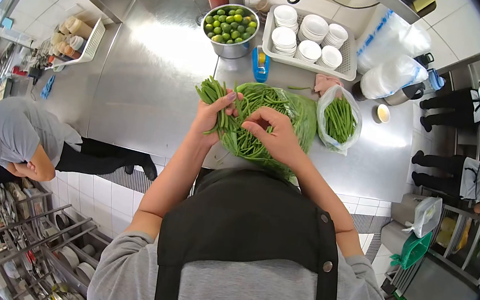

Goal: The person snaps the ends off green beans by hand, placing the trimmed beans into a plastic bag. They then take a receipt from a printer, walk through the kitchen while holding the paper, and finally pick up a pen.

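My left hand grips a bunch of green beans whose tips fan out up and to the left. My right hand rests on a pile of green beans lying on an open plastic bag on the steel counter, with its fingers curled around a few of them. A second clear bag of green beans sits just to the right of the pile.
A steel bowl of limes and a tray of white bowls stand at the back. A blue item lies between them. Stacked plastic containers are at right. One person crouches at left; others stand at far right.
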### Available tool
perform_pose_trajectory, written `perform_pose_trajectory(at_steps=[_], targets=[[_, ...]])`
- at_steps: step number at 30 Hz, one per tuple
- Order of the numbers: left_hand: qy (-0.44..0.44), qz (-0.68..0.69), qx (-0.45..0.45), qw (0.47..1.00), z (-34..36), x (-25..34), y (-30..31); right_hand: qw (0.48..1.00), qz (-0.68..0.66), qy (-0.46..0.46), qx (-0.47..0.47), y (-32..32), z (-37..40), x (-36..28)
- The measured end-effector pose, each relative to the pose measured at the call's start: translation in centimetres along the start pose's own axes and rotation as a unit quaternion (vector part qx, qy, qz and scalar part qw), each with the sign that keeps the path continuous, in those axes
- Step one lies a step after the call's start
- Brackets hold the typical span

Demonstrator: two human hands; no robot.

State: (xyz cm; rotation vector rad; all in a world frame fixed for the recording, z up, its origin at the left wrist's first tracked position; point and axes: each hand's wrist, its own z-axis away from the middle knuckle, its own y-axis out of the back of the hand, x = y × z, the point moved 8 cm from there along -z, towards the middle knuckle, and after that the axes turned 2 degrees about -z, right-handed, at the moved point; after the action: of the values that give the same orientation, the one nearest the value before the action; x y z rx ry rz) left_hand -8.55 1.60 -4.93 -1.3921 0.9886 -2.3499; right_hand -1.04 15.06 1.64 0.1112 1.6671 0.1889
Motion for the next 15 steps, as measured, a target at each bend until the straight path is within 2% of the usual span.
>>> perform_pose_trajectory(at_steps=[2, 5, 6, 8, 9, 11, 15], targets=[[0.001, 0.003, -0.01, 1.0, -0.2, -0.2, 0.5, 1.0, 0.022, -0.01, 0.015, 0.4, -0.3, 0.2], [0.02, 0.064, 0.038, 0.997, 0.3, -0.1, 0.9, 0.992, 0.071, -0.042, 0.096, 4.5, -2.0, 3.0], [0.038, 0.092, 0.013, 0.995, 0.3, -0.4, 1.0, 0.985, 0.075, -0.068, 0.139, 6.6, -2.3, 4.4], [0.073, 0.146, -0.039, 0.986, 0.2, -0.8, 1.4, 0.98, 0.118, -0.064, 0.147, 9.1, -2.8, 5.4], [0.088, 0.151, -0.021, 0.984, 0.2, -1.3, 1.8, 0.976, 0.14, -0.061, 0.153, 9.8, -2.8, 5.5], [0.121, 0.16, 0.011, 0.98, 0.6, -2.5, 2.5, 0.969, 0.222, -0.076, 0.075, 8.8, -2.8, 6.5], [0.145, 0.138, -0.01, 0.98, 1.3, -5.3, 2.9, 0.941, 0.315, -0.117, -0.032, 5.7, -2.0, 10.1]])
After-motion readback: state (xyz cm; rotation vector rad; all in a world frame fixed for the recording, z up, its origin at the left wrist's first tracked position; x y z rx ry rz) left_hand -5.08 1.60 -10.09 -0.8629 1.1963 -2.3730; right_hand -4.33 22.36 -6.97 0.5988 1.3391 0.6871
